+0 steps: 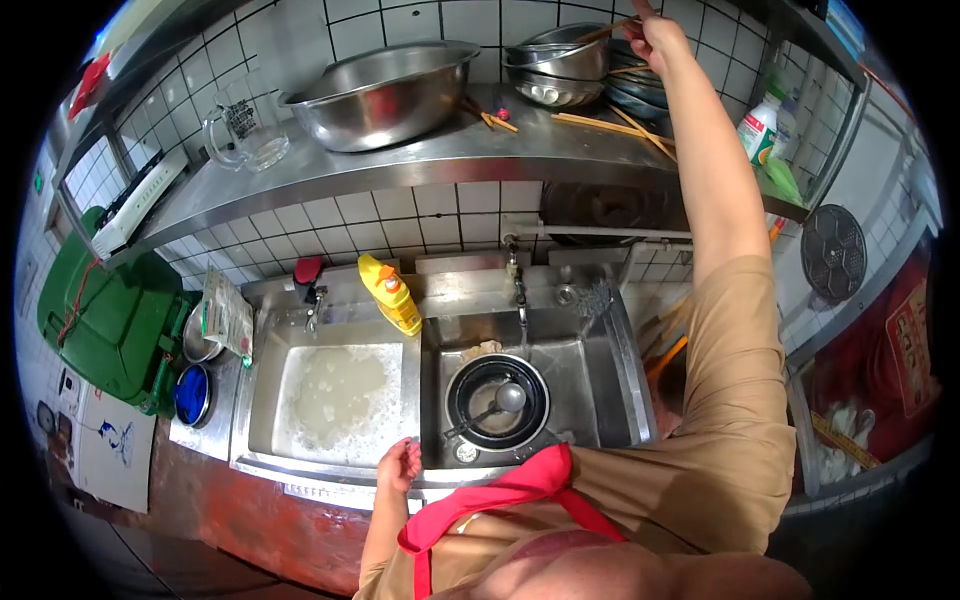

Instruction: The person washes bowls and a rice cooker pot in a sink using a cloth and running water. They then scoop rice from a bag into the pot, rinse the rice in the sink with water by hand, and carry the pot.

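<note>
My right hand (655, 42) is raised to the shelf beside a stack of metal bowls (560, 72). Its fingers are closed on the end of a wooden chopstick (608, 30), which reaches over the top bowl. My left hand (400, 463) hangs at the front rim of the sink with its fingers curled, and nothing shows in it. Soapy water (340, 390) fills the left basin. In the right basin, under the tap (520, 290), sits a dark round pan (460, 400) with a metal ladle (508, 398) in it.
On the shelf (400, 172) stand a large metal basin (385, 105), a glass mug (245, 130), loose chopsticks (610, 128) and a white bottle (760, 128). A yellow detergent bottle (392, 297) stands behind the divider. A green bin (115, 310) is at left.
</note>
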Tool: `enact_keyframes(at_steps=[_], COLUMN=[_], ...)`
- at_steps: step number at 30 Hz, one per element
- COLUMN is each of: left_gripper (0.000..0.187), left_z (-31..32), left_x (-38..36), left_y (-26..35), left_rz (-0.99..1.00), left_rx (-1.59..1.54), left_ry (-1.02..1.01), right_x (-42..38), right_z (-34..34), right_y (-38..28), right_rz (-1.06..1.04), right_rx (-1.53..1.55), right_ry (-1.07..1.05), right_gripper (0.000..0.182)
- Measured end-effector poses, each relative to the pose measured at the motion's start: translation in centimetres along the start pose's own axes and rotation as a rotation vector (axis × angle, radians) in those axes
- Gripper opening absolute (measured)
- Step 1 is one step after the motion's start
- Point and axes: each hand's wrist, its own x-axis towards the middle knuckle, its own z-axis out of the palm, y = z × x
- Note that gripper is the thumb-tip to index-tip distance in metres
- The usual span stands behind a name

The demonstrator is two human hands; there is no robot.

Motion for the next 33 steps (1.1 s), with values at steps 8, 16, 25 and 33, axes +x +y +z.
enact_keyframes(at_steps=[8, 16, 25, 33], left_gripper=[0.016, 0.02, 0.062, 0.057], left_z=[0.1, 4.0, 2.9, 6.1], left_x=[1.0, 4.0, 15.5, 17.0], left_y=[-1.3, -3.5, -8.4, -11.9], left_rz=[-0.063, -0.088, -0.03, -0.001], left_rx=[-0.035, 0.396, 1.117, 1.13], left_ry=[0.004, 0.037, 0.205, 0.255], right_x=[-10.0, -32.8, -48.1, -49.7], right_z=[-1.5, -6.1, -12.4, -12.8], right_y=[-0.2, 20.8, 48.3, 55.0], right_rz=[-0.341, -0.223, 0.71, 0.352], right_rx=[-0.075, -0.528, -0.623, -1.056], right_ry=[0.091, -0.742, -1.028, -1.091], right_gripper=[0.031, 0.032, 0.035, 0.045])
